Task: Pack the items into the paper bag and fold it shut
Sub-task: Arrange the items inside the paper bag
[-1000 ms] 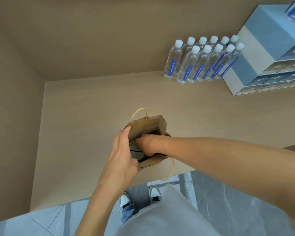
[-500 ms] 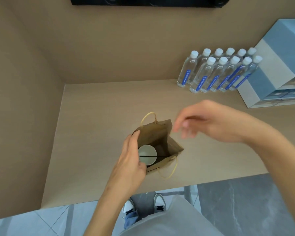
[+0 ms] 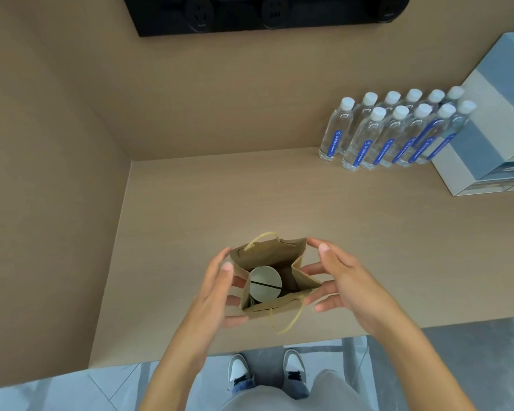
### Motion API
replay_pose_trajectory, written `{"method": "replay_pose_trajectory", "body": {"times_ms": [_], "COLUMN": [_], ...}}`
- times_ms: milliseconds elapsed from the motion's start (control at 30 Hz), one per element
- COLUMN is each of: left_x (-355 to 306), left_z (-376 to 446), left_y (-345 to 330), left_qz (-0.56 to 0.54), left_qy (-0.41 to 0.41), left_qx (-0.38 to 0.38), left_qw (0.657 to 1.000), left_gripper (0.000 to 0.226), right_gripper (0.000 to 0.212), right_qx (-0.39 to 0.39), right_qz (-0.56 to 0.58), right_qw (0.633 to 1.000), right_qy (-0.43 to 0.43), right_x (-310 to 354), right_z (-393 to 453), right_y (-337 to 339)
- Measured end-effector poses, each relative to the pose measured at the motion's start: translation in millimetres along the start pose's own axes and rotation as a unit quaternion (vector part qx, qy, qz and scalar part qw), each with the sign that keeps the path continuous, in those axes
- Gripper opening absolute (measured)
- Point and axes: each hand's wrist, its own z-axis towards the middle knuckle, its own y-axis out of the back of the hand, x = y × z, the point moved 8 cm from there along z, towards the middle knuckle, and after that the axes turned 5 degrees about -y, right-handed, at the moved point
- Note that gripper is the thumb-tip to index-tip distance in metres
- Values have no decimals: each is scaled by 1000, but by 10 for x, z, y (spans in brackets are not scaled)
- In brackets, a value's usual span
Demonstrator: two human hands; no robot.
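A small brown paper bag (image 3: 268, 253) with yellow cord handles stands open on the light wooden desk (image 3: 383, 247), close to its front edge. Inside it lies a round pale object with a dark line across it (image 3: 264, 287). My left hand (image 3: 211, 298) is against the bag's left side, fingers spread, thumb by the top left corner. My right hand (image 3: 344, 280) mirrors it on the right, with fingertips touching the folded-in side panel. Neither hand pinches the bag.
Several water bottles with blue labels (image 3: 395, 134) stand at the back right next to a blue and white box (image 3: 487, 143). A black socket panel (image 3: 250, 13) is on the back wall. A side wall (image 3: 57, 203) borders the desk on the left.
My right hand came out of the bag, swung right, then returned to the bag's right side. My left hand released the rim and now rests flat against the left side.
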Motion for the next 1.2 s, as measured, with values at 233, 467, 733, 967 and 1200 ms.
{"method": "replay_pose_trajectory", "body": {"times_ms": [233,467,733,967,1200], "left_x": [114,153,166,234,69], "left_z": [76,114,102,208,370], "left_y": [-52,-152,-103,-110,-37], "left_qz": [-143,-112,-49,42,192], "left_qy": [55,67,23,-47,-155], "left_qx": [-65,-109,-108,-112,-156], "left_qw": [986,986,993,992,956], "left_gripper": [43,16,41,45,35], "right_gripper": [39,13,37,46,35], "right_qx": [-4,-44,-45,-99,-135], "right_qz": [80,78,84,-89,-131], "right_qw": [995,995,995,988,970], "right_qy": [-65,-33,6,82,151], "right_x": [-202,-247,-332,-352,-282], "right_z": [83,146,115,209,413], "right_y": [-126,-130,-100,-70,-6]}}
